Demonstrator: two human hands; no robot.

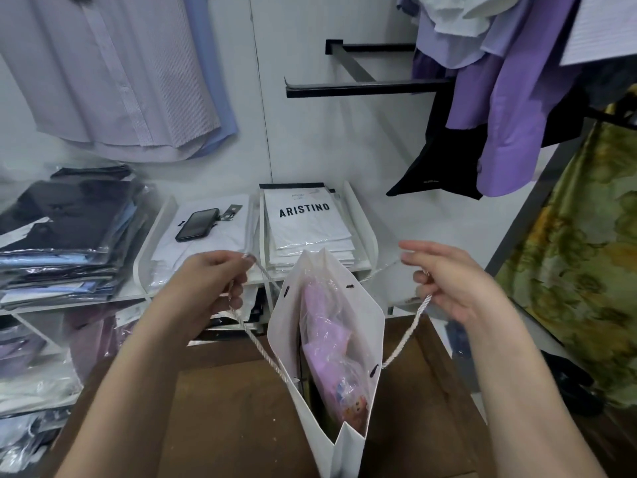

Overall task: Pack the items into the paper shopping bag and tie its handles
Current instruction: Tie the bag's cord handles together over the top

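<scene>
A white paper shopping bag [344, 453] stands open in the lower middle of the head view. Inside it sits a lilac garment in a clear plastic wrap [327, 336]. My left hand [210, 284] is shut on the bag's left white rope handle [262, 353], pulled out to the left. On the other side my right hand [451, 281] grips the right rope handle [406, 336] and draws it to the right. The two handles are apart, spread wide over the bag's mouth.
A white shelf [206, 288] behind the bag carries stacks of packaged shirts [306, 225], a black phone [197, 224] and dark folded clothes [65, 236]. Shirts hang at left [113, 70] and right [510, 108]. Brown wood [224, 408] lies under the bag.
</scene>
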